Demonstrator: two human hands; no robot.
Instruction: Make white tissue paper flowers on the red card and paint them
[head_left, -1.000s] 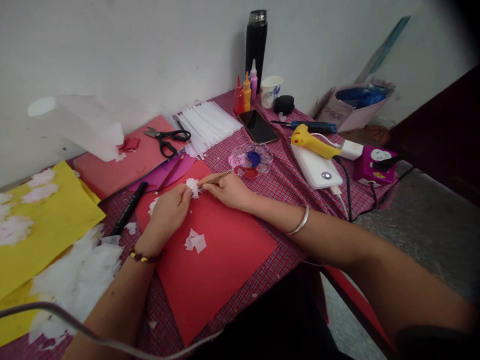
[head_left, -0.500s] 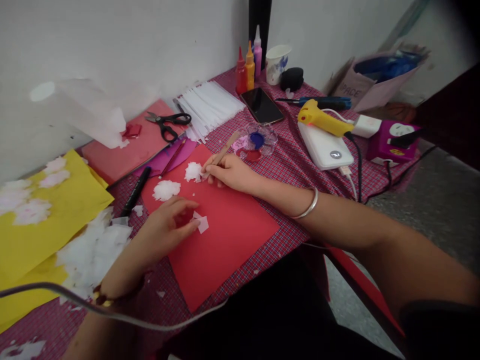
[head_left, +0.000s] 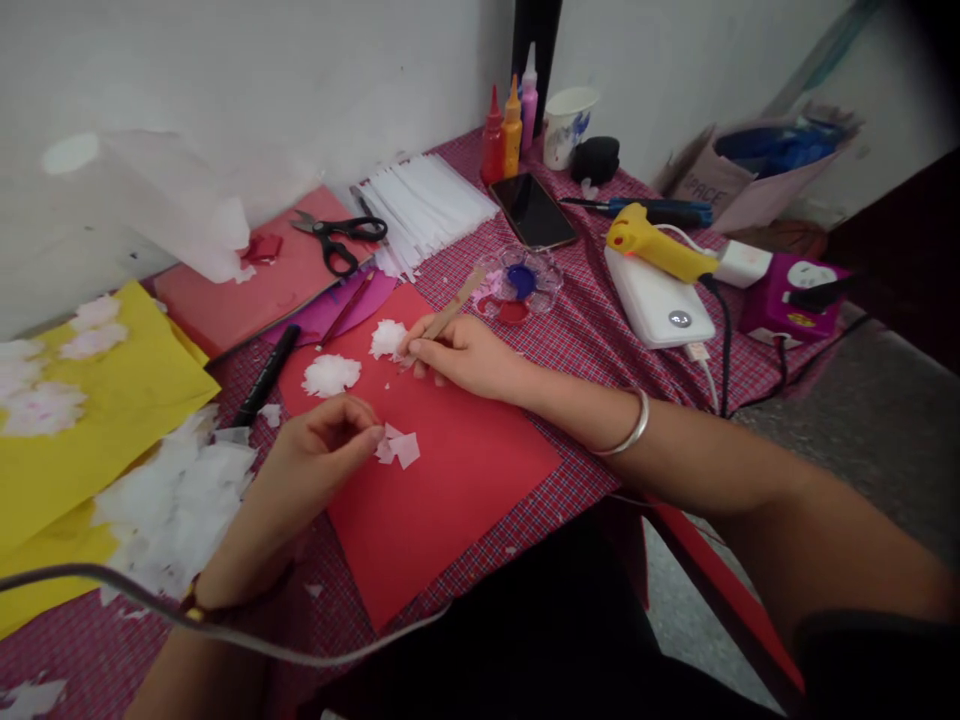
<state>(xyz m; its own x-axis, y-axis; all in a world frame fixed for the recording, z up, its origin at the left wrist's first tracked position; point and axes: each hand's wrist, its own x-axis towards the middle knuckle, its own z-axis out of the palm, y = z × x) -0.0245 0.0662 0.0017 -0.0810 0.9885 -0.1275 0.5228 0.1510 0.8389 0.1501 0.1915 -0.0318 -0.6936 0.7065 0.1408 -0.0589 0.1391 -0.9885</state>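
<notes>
While right hand [head_left: 457, 355] grips brush [head_left: 450, 312] — left hand [head_left: 322, 455] pinches tissue [head_left: 396, 447].

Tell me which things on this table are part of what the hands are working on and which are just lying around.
In use:
left hand at the white paper squares
right hand holding the wooden stick
white tissue tufts
red paper sheet

Lying about:
scissors
phone
yellow glue gun
black marker
paint bottles
</notes>
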